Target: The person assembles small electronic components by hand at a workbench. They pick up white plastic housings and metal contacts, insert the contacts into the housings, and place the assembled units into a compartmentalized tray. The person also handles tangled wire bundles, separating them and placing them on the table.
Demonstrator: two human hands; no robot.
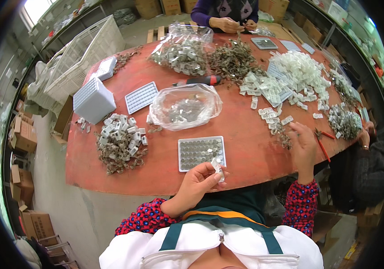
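My left hand [197, 180] pinches a small white plastic housing [218, 167] between thumb and fingers, over the lower right corner of a white tray [180, 154]. Rows of small round silvery discs [196, 152] fill much of that tray. Farther right my right hand [304, 145] is raised over the table, fingers bent and somewhat apart, with nothing visible in them. It is nearest to a little heap of brownish metal parts [285, 141] and some loose clear plastic housings [271, 117]. Red-handled pliers [321, 145] lie just right of it.
On the red table [165, 157] are a clear bag [185, 107], a heap of white-capped parts [121, 141], stacked trays [94, 101], a red-and-black tool [201, 81] and a large housing pile [302, 74]. A co-worker's hands [228, 24] work opposite; another person [371, 157] sits right.
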